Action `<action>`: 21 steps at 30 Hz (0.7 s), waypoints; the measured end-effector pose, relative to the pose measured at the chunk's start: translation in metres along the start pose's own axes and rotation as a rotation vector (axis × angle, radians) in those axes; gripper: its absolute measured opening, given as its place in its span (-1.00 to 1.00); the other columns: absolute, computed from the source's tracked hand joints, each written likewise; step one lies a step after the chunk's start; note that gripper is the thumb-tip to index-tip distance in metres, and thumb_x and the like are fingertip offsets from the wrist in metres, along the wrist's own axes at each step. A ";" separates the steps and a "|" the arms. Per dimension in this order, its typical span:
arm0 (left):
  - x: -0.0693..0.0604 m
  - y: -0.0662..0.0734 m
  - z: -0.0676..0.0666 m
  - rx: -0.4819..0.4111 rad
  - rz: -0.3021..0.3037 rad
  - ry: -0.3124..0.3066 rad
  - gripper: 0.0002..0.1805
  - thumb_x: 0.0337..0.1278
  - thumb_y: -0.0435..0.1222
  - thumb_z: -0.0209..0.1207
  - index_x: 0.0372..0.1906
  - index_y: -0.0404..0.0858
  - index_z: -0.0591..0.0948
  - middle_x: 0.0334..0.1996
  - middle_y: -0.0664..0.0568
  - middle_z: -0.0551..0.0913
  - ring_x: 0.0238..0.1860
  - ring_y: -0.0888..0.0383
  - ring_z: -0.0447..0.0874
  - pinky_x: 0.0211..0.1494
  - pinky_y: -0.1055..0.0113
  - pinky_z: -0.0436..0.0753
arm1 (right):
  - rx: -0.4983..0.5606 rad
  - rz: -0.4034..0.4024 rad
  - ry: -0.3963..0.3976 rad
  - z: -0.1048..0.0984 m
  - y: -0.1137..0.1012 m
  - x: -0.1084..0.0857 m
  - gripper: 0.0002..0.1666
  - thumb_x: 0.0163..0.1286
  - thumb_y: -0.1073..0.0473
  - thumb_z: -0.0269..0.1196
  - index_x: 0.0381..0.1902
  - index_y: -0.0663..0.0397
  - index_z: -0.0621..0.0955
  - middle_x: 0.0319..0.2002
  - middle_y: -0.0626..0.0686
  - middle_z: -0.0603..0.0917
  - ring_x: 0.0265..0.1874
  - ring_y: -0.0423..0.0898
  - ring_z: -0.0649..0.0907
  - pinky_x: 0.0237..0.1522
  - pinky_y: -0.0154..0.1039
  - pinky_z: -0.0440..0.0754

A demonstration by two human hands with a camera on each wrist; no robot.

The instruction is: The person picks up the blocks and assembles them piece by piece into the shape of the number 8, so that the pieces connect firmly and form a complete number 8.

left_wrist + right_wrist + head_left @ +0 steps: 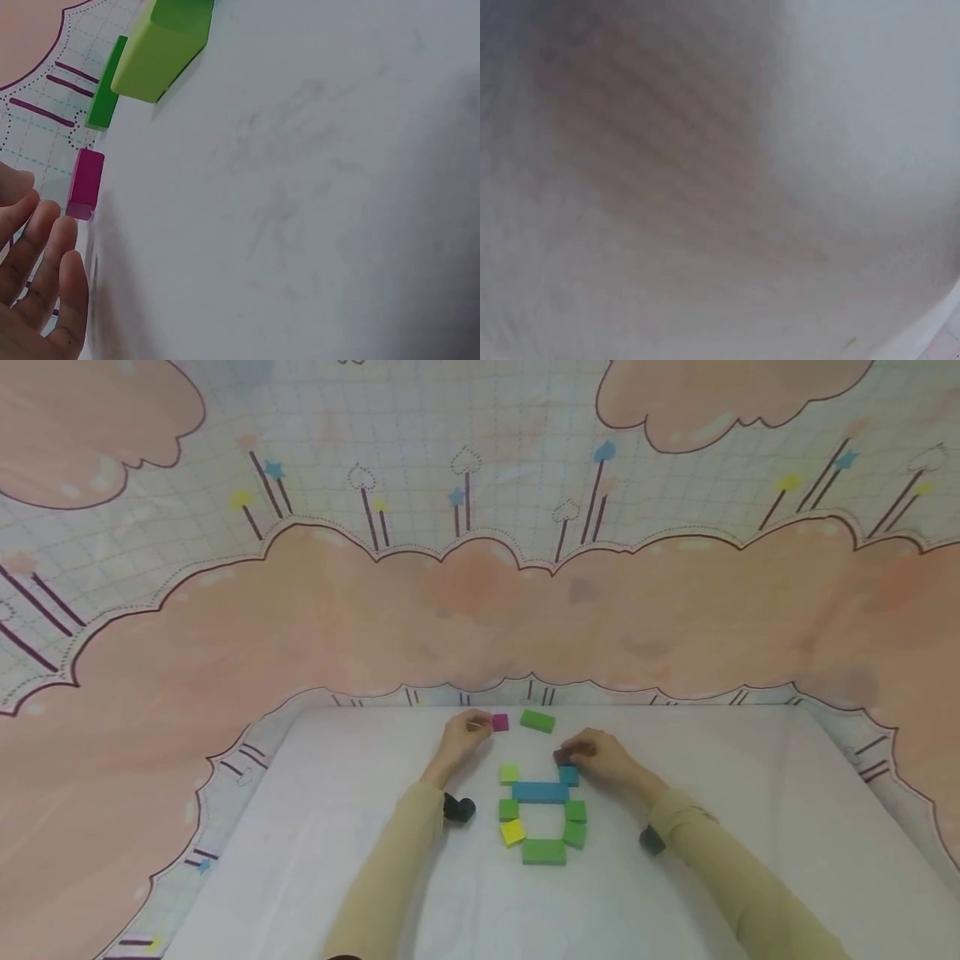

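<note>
In the head view my left hand (463,733) is near the back of the white table, its fingertips beside a magenta block (500,722). The left wrist view shows the fingers (46,259) loosely bent, with the magenta block (85,184) just beyond the tips. My right hand (606,757) pinches a dark brown block (562,757) at the back edge of a small blue block (568,776); whether the two touch I cannot tell. A long blue block (540,792) lies in front of it. The right wrist view is a blur.
Green blocks (543,852), a yellow block (513,832) and a light green block (509,774) form an outline with the blue ones. Another green block (537,721) lies at the back. The patterned backdrop (480,610) rises behind the table.
</note>
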State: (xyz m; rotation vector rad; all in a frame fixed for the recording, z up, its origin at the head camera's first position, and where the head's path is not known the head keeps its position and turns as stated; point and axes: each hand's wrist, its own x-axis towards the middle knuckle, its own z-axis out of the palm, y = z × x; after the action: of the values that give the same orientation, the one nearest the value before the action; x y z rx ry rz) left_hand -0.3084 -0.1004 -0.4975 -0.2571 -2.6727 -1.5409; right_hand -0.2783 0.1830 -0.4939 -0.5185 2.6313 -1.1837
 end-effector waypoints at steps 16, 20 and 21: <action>0.015 -0.004 0.005 -0.013 -0.082 -0.015 -0.61 0.07 -0.38 0.24 0.06 -0.32 0.58 0.03 -0.19 0.63 0.02 -0.08 0.59 0.11 0.13 0.60 | 0.012 0.015 -0.005 0.000 -0.003 0.000 -0.67 0.33 0.35 0.15 0.04 0.12 0.60 0.01 0.11 0.64 0.14 0.12 0.54 0.26 0.09 0.46; 0.017 -0.006 0.007 0.019 -0.075 -0.031 -0.60 0.07 -0.36 0.25 0.08 -0.28 0.58 0.04 -0.16 0.63 -0.01 -0.06 0.61 0.13 0.11 0.59 | 0.026 0.047 -0.008 0.000 -0.004 -0.001 -0.67 0.33 0.35 0.15 0.04 0.08 0.60 0.02 0.09 0.64 0.15 0.10 0.54 0.27 0.07 0.46; 0.017 -0.007 0.007 0.027 -0.069 -0.034 -0.60 0.07 -0.36 0.25 0.08 -0.28 0.58 0.03 -0.16 0.64 -0.02 -0.04 0.61 0.12 0.12 0.59 | 0.027 0.049 -0.010 0.000 -0.004 -0.001 -0.67 0.34 0.35 0.15 0.04 0.08 0.60 0.02 0.09 0.64 0.15 0.09 0.54 0.27 0.07 0.46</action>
State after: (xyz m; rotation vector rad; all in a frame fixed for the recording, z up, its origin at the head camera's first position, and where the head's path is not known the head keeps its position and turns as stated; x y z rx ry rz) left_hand -0.3265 -0.0958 -0.5050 -0.1930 -2.7545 -1.5306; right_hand -0.2765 0.1804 -0.4907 -0.4515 2.6005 -1.1963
